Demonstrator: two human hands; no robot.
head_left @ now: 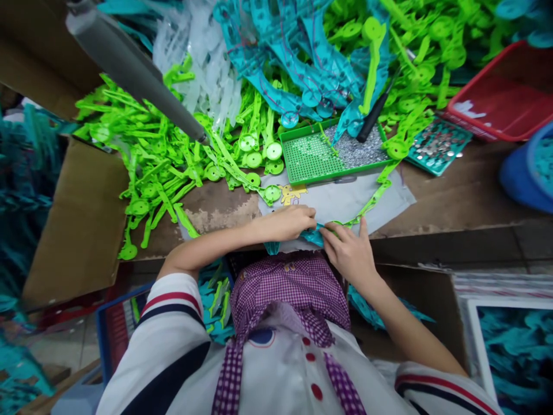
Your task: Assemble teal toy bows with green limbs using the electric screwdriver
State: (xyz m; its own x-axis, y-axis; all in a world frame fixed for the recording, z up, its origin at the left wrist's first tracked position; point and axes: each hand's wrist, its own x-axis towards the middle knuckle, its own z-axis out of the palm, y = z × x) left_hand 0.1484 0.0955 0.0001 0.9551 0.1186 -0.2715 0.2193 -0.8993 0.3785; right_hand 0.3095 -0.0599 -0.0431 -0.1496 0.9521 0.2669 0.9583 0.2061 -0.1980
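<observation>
At the near table edge, a teal plastic part (314, 237) sits between my two hands. My left hand (291, 223) is closed on its left side, with the fingers curled under. The fingers of my right hand (352, 253) press together on its right side, while one finger points up. A lime-green jointed plastic strip (375, 199) runs from beside my right fingers up to the right; its lower end is partly hidden. Beneath lies a grey cloth (341, 199) with a yellow cartoon print.
Ahead stands a green perforated tray (306, 158) of small metal pieces, with a black-handled tool (375, 115) across it. Piles of lime-green parts (168, 155) and teal parts (298, 57) lie behind. A red bin (510, 86) and a blue bucket (525, 173) are right; a grey post (138, 69) slants at left.
</observation>
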